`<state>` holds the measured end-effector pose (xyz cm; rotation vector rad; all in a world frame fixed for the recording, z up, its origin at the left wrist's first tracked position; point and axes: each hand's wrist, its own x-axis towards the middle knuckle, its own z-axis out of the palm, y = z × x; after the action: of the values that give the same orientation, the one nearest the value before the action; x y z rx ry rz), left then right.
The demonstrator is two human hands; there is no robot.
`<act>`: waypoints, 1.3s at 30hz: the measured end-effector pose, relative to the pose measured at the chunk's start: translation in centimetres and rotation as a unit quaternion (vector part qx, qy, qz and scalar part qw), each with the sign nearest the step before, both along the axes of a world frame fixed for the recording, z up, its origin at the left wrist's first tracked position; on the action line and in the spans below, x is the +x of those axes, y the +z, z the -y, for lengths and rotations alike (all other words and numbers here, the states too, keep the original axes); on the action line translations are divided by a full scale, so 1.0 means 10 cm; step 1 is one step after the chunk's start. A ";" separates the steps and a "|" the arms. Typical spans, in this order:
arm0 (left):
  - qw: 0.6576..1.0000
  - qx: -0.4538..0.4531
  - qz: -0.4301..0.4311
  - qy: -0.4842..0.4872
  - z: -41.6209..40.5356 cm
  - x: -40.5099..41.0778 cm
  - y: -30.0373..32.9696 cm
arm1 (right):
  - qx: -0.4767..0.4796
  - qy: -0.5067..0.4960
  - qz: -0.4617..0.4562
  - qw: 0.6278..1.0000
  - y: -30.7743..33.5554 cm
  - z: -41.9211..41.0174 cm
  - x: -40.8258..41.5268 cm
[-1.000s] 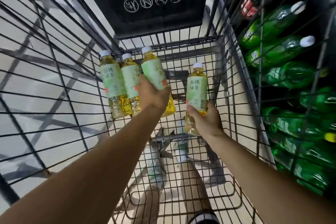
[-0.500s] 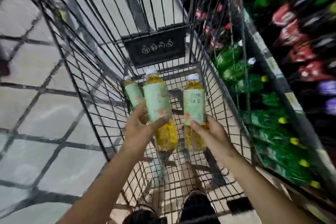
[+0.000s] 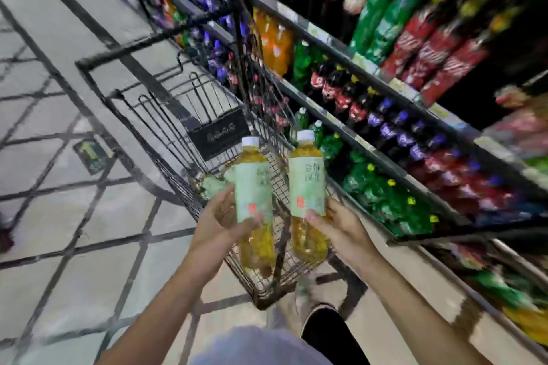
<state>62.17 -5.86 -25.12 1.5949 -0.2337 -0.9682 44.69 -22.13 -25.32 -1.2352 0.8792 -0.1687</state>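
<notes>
My left hand [image 3: 221,221] grips a green-tea bottle [image 3: 254,187] with a pale green label, white cap and yellow liquid, held upright over the near end of the wire shopping cart [image 3: 166,115]. Another green-labelled bottle [image 3: 211,187] shows partly behind that hand; whether the hand holds it too I cannot tell. My right hand [image 3: 339,227] grips a second, matching tea bottle [image 3: 307,187], upright beside the first, with a small gap between them. The frame is blurred.
Shelves [image 3: 370,139] of green, red, purple and orange soft-drink bottles run along the right, close to the cart's side. Tiled floor [image 3: 74,216] spreads to the left. A black sign plate [image 3: 219,136] hangs inside the cart. My shoe [image 3: 323,326] shows below.
The view has swung up and right, showing more shelves. Both hands have lifted their bottles from deep in the cart to over its near end; fewer bottles are visible by the left hand.
</notes>
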 end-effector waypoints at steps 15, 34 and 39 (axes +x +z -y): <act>0.978 -0.093 0.040 -0.184 -0.04 -1.99 0.87 | -0.064 -0.179 0.077 0.979 0.97 -0.64 -2.51; 0.872 -0.258 0.065 -0.410 0.32 -5.87 1.97 | -0.240 -0.377 0.098 0.889 1.95 -1.49 -6.60; 0.834 -0.301 0.059 -0.458 0.78 -6.72 2.31 | -0.287 -0.437 0.090 0.847 2.27 -1.32 -7.36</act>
<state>-4.98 -13.62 -2.05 0.9011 -1.3471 -1.3203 -28.89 -8.90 -2.59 -1.2352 1.2220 -1.3461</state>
